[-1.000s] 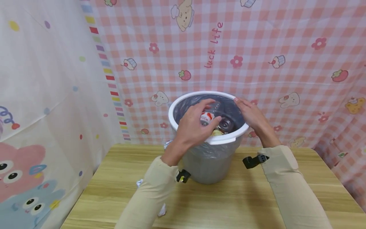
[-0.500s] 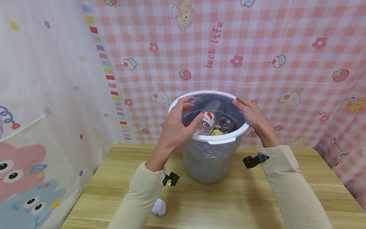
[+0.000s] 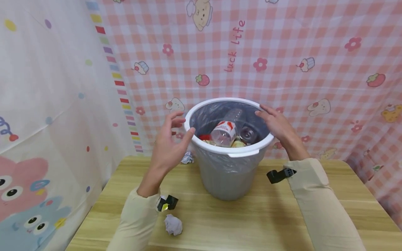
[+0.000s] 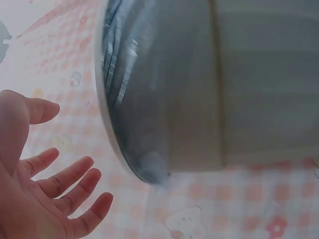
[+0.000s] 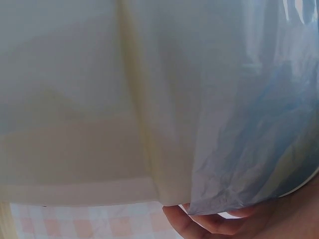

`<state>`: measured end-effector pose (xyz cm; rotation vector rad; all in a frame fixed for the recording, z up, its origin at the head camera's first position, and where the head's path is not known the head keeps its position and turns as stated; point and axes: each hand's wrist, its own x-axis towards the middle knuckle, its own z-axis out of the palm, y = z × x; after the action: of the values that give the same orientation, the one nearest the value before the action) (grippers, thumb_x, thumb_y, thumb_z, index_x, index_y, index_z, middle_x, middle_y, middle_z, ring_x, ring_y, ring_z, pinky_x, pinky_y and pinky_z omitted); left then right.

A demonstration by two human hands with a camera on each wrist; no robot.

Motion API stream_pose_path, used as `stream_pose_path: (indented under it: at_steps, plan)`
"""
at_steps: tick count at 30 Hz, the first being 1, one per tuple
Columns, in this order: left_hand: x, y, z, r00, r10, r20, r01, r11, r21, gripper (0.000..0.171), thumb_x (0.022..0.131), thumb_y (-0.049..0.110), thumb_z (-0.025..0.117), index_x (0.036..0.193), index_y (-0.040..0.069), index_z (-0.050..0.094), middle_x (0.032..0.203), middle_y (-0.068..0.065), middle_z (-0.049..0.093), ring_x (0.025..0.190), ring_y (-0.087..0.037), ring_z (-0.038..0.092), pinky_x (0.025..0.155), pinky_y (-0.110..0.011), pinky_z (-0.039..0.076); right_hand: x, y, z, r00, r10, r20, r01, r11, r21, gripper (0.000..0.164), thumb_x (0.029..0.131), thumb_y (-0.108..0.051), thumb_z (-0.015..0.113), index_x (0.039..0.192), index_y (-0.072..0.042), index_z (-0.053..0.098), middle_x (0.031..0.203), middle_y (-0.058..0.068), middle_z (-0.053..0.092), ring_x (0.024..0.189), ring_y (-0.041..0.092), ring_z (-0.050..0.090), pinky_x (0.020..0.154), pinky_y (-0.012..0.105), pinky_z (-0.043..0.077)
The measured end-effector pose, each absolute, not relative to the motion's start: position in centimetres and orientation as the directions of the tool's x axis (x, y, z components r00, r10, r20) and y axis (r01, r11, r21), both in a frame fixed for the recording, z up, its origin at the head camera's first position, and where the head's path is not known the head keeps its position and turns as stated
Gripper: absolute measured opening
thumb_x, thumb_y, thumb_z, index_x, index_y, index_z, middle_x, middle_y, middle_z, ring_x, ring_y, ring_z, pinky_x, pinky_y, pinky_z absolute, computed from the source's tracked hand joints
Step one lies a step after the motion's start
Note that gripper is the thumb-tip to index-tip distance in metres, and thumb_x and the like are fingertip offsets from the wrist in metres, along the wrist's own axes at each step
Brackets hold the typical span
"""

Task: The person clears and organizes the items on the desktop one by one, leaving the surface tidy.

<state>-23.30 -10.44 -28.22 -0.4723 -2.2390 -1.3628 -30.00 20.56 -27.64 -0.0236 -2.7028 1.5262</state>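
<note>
A grey trash can (image 3: 229, 181) with a white rim and a plastic bag liner stands on the table. Inside lies a clear plastic bottle (image 3: 223, 134) with a red and white label, beside a round clear plastic piece (image 3: 248, 134) and some yellow and red scraps. To the left of the can, my left hand (image 3: 168, 146) hangs apart from it, fingers loosely spread and holding nothing. My right hand (image 3: 277, 127) holds the rim at the right, thumb at the inner edge. In the right wrist view its fingers (image 5: 214, 224) curl against the can's outer side, partly hidden.
One crumpled paper ball (image 3: 173, 225) lies near the front, by the left sleeve. Another paper ball (image 3: 187, 158) sits at the back, left of the can. Behind the wooden table (image 3: 282, 216) hangs a pink checked curtain (image 3: 282, 45).
My left hand has moved left, from over the can's opening to outside the rim, uncovering the bottle. The right hand stays at the rim. The front paper ball has come into full view.
</note>
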Motion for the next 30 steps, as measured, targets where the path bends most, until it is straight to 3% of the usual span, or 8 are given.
stream_pose_path:
  at_steps: [6, 12, 26, 30]
  plan:
    - [-23.6, -12.0, -30.0, -0.851, 0.020, 0.525, 0.476, 0.449, 0.756, 0.051, 0.091, 0.022, 0.070, 0.138, 0.017, 0.049, 0.125, -0.007, 0.061, 0.113, -0.022, 0.056, 0.097, -0.044, 0.043, -30.0, 20.6, -27.5, -0.999, 0.035, 0.028, -0.006, 0.523, -0.852, 0.067, 0.099, -0.052, 0.045, 0.158, -0.026, 0.025, 0.162, 0.017, 0.024, 0.141, 0.037, 0.036, 0.111, 0.049, 0.034]
    - [-24.0, -13.8, -32.0, -0.883, 0.019, 0.470, 0.427, 0.449, 0.785, 0.050, 0.092, 0.024, 0.069, 0.136, 0.015, 0.048, 0.125, -0.011, 0.061, 0.114, -0.029, 0.057, 0.095, -0.048, 0.045, -30.0, 20.7, -27.5, -0.999, 0.029, 0.025, -0.006, 0.518, -0.855, 0.067, 0.100, -0.051, 0.045, 0.158, -0.026, 0.024, 0.161, 0.018, 0.025, 0.139, 0.036, 0.039, 0.108, 0.047, 0.037]
    - [-25.0, -17.8, -36.3, -0.968, 0.044, 0.247, 0.241, 0.435, 0.868, 0.050, 0.096, 0.028, 0.064, 0.139, 0.012, 0.044, 0.131, -0.016, 0.057, 0.119, -0.030, 0.055, 0.092, -0.043, 0.048, -30.0, 20.8, -27.7, -0.999, 0.030, 0.021, -0.003, 0.503, -0.865, 0.067, 0.099, -0.052, 0.045, 0.158, -0.026, 0.024, 0.160, 0.019, 0.027, 0.132, 0.036, 0.046, 0.100, 0.047, 0.044]
    - [-24.8, -18.9, -37.2, -0.988, 0.053, 0.142, 0.151, 0.416, 0.897, 0.052, 0.098, 0.029, 0.062, 0.143, 0.014, 0.041, 0.135, -0.017, 0.056, 0.120, -0.032, 0.053, 0.089, -0.040, 0.050, -30.0, 20.8, -27.7, -0.999, 0.029, 0.025, -0.007, 0.506, -0.862, 0.068, 0.099, -0.053, 0.045, 0.158, -0.026, 0.024, 0.160, 0.019, 0.027, 0.136, 0.037, 0.043, 0.104, 0.048, 0.042]
